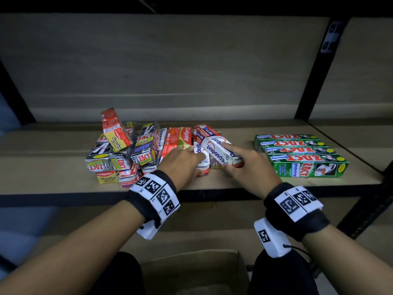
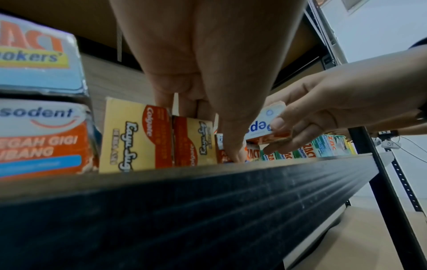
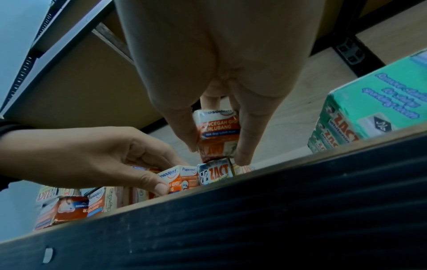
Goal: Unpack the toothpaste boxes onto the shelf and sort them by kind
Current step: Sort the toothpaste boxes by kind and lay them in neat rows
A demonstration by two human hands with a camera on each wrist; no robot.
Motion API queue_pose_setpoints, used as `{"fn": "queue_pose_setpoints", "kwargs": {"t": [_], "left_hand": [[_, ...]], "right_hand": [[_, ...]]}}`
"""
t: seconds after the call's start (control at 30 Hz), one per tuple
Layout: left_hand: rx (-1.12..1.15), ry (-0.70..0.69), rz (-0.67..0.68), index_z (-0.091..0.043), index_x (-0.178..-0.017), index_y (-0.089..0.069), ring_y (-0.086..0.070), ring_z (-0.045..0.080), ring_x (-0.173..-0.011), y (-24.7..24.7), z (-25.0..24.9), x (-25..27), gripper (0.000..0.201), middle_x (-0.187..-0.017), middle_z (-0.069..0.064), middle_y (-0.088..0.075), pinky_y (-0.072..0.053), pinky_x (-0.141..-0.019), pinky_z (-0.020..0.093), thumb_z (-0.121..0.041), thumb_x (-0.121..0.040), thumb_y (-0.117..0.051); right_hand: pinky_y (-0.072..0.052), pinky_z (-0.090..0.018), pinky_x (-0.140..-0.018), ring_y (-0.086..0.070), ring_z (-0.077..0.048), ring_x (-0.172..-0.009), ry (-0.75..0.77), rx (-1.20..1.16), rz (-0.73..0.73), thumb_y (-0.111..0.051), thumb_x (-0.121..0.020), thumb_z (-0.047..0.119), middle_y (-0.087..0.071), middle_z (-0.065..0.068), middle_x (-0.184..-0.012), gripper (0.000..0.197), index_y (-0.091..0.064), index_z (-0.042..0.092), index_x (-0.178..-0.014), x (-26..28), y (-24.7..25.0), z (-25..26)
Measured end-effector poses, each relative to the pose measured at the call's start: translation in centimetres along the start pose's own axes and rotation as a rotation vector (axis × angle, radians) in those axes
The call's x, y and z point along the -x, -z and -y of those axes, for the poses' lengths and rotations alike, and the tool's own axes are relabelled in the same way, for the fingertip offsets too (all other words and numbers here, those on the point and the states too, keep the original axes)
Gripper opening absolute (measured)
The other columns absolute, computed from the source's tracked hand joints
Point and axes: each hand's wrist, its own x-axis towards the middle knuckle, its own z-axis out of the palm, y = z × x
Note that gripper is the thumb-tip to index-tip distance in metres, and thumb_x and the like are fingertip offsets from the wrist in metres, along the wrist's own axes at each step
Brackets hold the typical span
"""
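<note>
A mixed pile of toothpaste boxes lies left of centre on the shelf: silver Zact Smokers, red and yellow Colgate, white and red Pepsodent. My left hand grips a Pepsodent box lying at the pile's right end, thumb at its near end. My right hand holds a second Pepsodent box, tilted across the first and lifted off a silver Zact box; thumb and fingers pinch its sides. Several green Zact Whitening boxes lie side by side on the right.
Bare shelf board lies between the hands and the green row, and behind the pile up to the back panel. Black uprights frame the bay. An open cardboard carton sits below, near my knees. The shelf's black front rail runs under both wrists.
</note>
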Motion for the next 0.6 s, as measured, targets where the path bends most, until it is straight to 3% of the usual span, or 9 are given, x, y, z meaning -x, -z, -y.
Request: {"fn": "queue_pose_setpoints", "kwargs": {"t": [0.1,0.2,0.3,0.4,0.47,0.53,0.6], "left_hand": [[-0.024,-0.017,0.000,-0.022,-0.129,-0.055,-0.049,0.026,-0.125,0.4,-0.4,0.4,0.039,-0.134,0.011,-0.056,-0.034,-0.104,0.034,-0.043,-0.095,-0.055],[-0.033,-0.019,-0.006,-0.021,-0.123,-0.057,-0.049,0.024,-0.121,0.5,-1.0,1.4,0.034,-0.125,0.008,-0.059,-0.033,-0.097,0.032,-0.043,-0.097,-0.051],[-0.039,-0.037,-0.045,-0.022,-0.122,-0.057,-0.045,0.025,-0.127,0.8,-1.9,3.1,0.033,-0.127,0.008,-0.059,-0.035,-0.099,0.034,-0.043,-0.098,-0.050],[-0.030,-0.100,-0.131,-0.022,-0.116,-0.062,-0.052,0.026,-0.123,0.4,-2.7,5.4,0.036,-0.119,0.007,-0.064,-0.038,-0.107,0.036,-0.046,-0.090,-0.058],[-0.028,-0.118,-0.175,-0.017,-0.111,-0.066,-0.059,0.027,-0.119,-0.8,-2.9,6.6,0.047,-0.108,0.006,-0.067,-0.045,-0.103,0.037,-0.049,-0.077,-0.070],[0.043,-0.140,-0.193,-0.014,-0.115,-0.061,-0.056,0.027,-0.124,-1.7,-3.2,7.2,0.059,-0.114,0.005,-0.061,-0.049,-0.097,0.036,-0.048,-0.071,-0.079],[0.111,-0.144,-0.175,-0.017,-0.123,-0.051,-0.053,0.021,-0.122,-2.0,-3.4,7.3,0.055,-0.127,0.001,-0.051,-0.049,-0.091,0.031,-0.041,-0.079,-0.075]], "right_hand": [[-0.036,-0.010,-0.078,-0.065,-0.014,-0.096,0.011,-0.028,-0.038,-0.072,-0.085,0.033,-0.074,0.004,-0.107,0.053,-0.058,0.038,-0.135,0.8,0.2,0.2],[-0.038,-0.010,-0.078,-0.065,-0.012,-0.094,0.002,-0.092,-0.112,-0.073,-0.084,0.029,-0.073,0.004,-0.105,0.050,-0.061,0.036,-0.132,1.9,0.1,0.2],[-0.042,-0.006,-0.075,-0.065,-0.001,-0.089,-0.025,-0.189,-0.162,-0.075,-0.084,0.027,-0.071,0.015,-0.102,0.051,-0.062,0.035,-0.132,3.1,-0.1,-0.2],[-0.048,-0.009,-0.084,-0.063,0.010,-0.095,-0.076,-0.330,-0.189,-0.076,-0.084,0.026,-0.067,0.027,-0.106,0.049,-0.064,0.036,-0.131,4.0,0.4,-0.3],[-0.044,-0.002,-0.084,-0.059,0.017,-0.097,-0.090,-0.380,-0.186,-0.076,-0.085,0.024,-0.066,0.026,-0.110,0.048,-0.064,0.035,-0.130,4.5,0.7,-0.4],[-0.040,0.003,-0.081,-0.056,0.024,-0.097,-0.080,-0.394,-0.184,-0.076,-0.084,0.022,-0.067,0.024,-0.112,0.048,-0.065,0.034,-0.129,4.9,1.0,-0.5],[-0.040,0.004,-0.079,-0.056,0.024,-0.096,-0.062,-0.382,-0.185,-0.077,-0.084,0.021,-0.068,0.024,-0.111,0.048,-0.065,0.032,-0.129,5.2,1.1,-0.4]]}}
